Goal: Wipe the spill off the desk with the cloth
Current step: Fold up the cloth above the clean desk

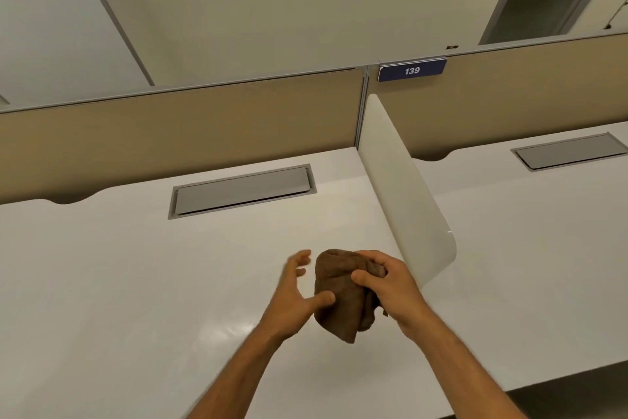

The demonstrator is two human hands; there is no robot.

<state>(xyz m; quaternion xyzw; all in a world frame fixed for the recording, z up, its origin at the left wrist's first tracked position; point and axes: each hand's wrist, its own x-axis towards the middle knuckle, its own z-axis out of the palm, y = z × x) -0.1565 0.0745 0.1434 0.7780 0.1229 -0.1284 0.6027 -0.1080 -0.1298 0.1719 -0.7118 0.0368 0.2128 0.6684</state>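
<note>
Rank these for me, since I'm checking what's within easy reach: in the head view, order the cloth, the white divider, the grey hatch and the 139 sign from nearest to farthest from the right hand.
1. Cloth: gripped in the right hand.
2. White divider: just right of the hand.
3. Grey hatch: set in the desk, ahead and left.
4. 139 sign: up on the partition, farthest.

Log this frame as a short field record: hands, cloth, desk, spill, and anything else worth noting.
right hand: grips the bunched brown cloth, held above the desk
left hand: fingers spread, thumb touching the cloth's left side
desk: white top, grey cable hatch set in it, closed
spill: none discernible; only a glare patch near the left forearm
divider: white panel right of the hands
sign: blue plate reading 139
</note>
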